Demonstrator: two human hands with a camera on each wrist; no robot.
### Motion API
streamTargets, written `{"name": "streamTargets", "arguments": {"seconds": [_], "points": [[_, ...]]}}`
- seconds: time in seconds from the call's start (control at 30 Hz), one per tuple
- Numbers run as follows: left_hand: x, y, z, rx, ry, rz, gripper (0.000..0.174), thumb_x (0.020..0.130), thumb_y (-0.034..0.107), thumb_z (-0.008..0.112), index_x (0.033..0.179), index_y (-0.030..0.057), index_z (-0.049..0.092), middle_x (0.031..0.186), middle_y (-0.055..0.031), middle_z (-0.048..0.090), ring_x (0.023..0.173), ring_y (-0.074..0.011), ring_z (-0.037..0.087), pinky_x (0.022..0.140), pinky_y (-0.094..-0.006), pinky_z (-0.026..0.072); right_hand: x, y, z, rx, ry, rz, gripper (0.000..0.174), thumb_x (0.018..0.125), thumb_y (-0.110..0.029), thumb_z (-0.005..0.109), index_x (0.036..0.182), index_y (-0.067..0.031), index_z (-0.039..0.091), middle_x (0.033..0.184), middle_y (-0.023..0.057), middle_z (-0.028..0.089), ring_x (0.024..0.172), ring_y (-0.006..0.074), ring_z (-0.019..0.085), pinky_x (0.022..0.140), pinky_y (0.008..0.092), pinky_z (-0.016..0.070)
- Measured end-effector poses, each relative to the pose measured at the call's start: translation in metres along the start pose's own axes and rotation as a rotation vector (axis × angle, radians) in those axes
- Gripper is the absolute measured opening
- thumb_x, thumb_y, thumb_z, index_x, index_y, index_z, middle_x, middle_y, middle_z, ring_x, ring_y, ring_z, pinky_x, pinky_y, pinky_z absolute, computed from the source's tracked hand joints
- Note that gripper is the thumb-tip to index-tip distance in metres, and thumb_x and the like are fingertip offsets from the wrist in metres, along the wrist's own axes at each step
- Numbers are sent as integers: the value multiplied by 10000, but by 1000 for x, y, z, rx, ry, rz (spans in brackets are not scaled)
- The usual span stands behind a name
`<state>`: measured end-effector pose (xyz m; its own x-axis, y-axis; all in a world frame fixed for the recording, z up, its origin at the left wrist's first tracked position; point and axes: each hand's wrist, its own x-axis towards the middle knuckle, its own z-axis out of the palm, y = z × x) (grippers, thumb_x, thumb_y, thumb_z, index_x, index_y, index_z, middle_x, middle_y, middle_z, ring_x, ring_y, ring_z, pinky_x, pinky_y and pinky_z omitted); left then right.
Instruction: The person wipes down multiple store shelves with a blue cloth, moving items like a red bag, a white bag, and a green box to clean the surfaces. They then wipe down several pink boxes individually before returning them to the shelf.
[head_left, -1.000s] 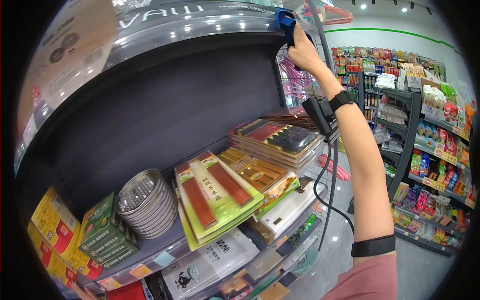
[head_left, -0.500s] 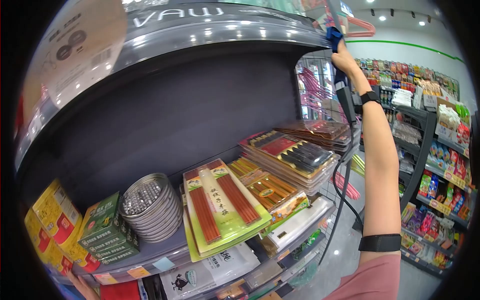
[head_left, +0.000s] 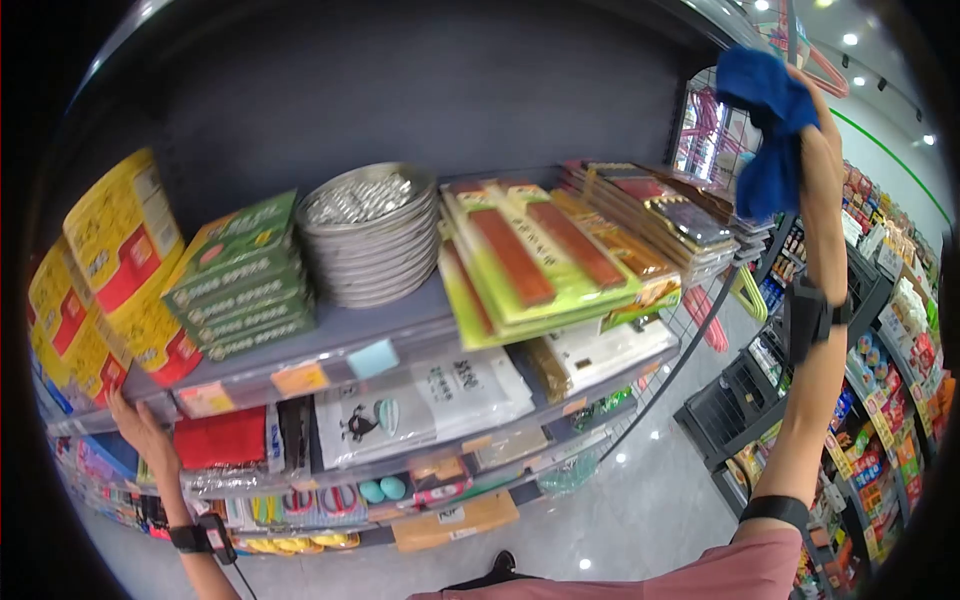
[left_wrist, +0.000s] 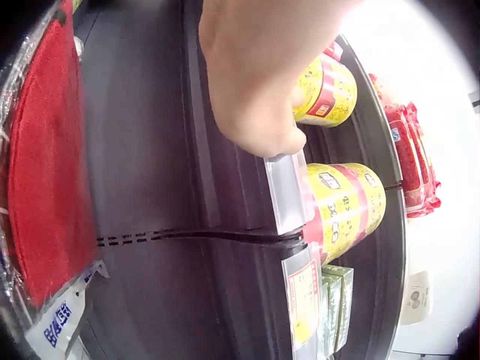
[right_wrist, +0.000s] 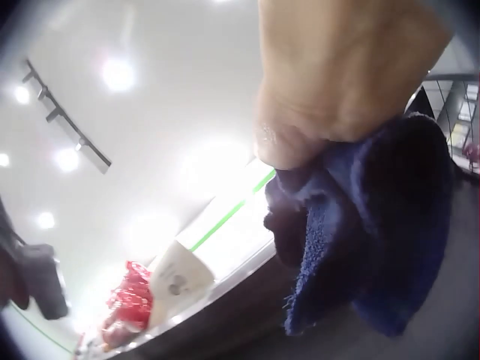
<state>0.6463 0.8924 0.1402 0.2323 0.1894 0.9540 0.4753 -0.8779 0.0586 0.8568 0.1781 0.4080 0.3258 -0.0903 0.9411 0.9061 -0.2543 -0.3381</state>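
My right hand (head_left: 822, 150) grips a blue cloth (head_left: 765, 125), raised at the right end of the upper shelf. In the right wrist view the cloth (right_wrist: 367, 225) hangs in folds below the hand, beside the shelf edge; the fingertips are hidden in it. My left hand (head_left: 145, 435) rests at the front edge of the shelf below, beneath the yellow tubs (head_left: 125, 235). In the left wrist view its thumb (left_wrist: 289, 142) lies at the clear label strip (left_wrist: 289, 195), close to a yellow tub (left_wrist: 345, 206).
Along the shelf stand green boxes (head_left: 240, 285), stacked metal tins (head_left: 370, 240) and chopstick packs (head_left: 540, 260). White packaged cloths (head_left: 425, 400) and a red cloth (head_left: 220, 440) lie one level lower. A wire rack with hangers (head_left: 705, 130) is at the right end; a stocked aisle (head_left: 890, 370) lies beyond.
The head view has tilted down, bringing more of the left hand and lower shelves into sight. My right hand, still holding the cloth, has come closer at the shelf's right end.
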Motion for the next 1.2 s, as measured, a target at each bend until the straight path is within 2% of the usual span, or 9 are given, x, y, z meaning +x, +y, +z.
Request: {"name": "streamTargets", "arguments": {"seconds": [0.13,0.17,0.27,0.33,0.53,0.73,1.0,1.03,1.2], "points": [[3,12,-13,48,-18,69,530,933,353,278,1338,14,228,1392,-142,254,1309,-297,180,1034,-414,143,-113,-65,35,272,-248,408,308,809,-136,441,1070,-3,538,1005,94,576,912,171,565,825,264,437],[4,16,-18,30,-6,90,534,930,360,285,1339,23,230,1392,-136,257,1309,-294,182,1032,-421,144,-140,-80,53,-59,-443,315,224,793,-173,515,945,-28,591,871,68,600,796,141,580,728,227,457],[4,12,-20,-58,-42,134,546,921,382,320,1340,40,245,1396,-127,256,1311,-287,182,1024,-444,152,-238,-99,113,530,-869,701,445,571,7,359,951,19,592,975,102,598,960,183,544,873,289,399],[6,17,-31,-98,-51,95,556,917,399,330,1337,43,256,1403,-130,245,1312,-281,185,1025,-450,161,-326,-72,156,623,-1011,1050,360,662,14,387,963,51,583,1008,99,591,931,176,553,854,255,417],[-23,117,-132,-797,-168,318,405,774,51,601,1166,15,506,1249,-167,453,1206,-315,378,1002,-406,268,-477,-55,255,573,-670,2009,175,778,-35,458,917,23,548,826,108,604,729,216,608,669,341,516],[-91,192,-205,-1603,-719,652,197,655,-21,651,844,4,602,863,-95,605,807,-254,593,703,-330,485,-589,20,302,310,-590,1981,185,715,-51,522,893,0,533,801,131,600,700,268,598,656,405,504],[-138,231,-223,-1906,-1310,592,72,743,81,623,765,27,580,724,-83,546,646,-247,540,556,-322,446,-596,26,317,183,-469,1913,201,666,-102,565,807,40,578,734,161,593,621,278,571,575,379,474],[-139,236,-224,-1901,-1282,543,68,739,70,624,768,24,582,726,-83,546,647,-247,541,558,-321,445,-598,21,304,56,-741,1505,286,683,-175,554,830,67,594,809,195,626,739,287,614,655,364,485],[-123,264,-220,-1923,-1224,404,169,707,36,663,857,-7,599,745,-105,552,662,-236,551,549,-305,444,-605,-6,288,-502,-1419,998,318,730,-181,501,955,8,623,1017,209,595,972,301,578,805,364,472]]}}
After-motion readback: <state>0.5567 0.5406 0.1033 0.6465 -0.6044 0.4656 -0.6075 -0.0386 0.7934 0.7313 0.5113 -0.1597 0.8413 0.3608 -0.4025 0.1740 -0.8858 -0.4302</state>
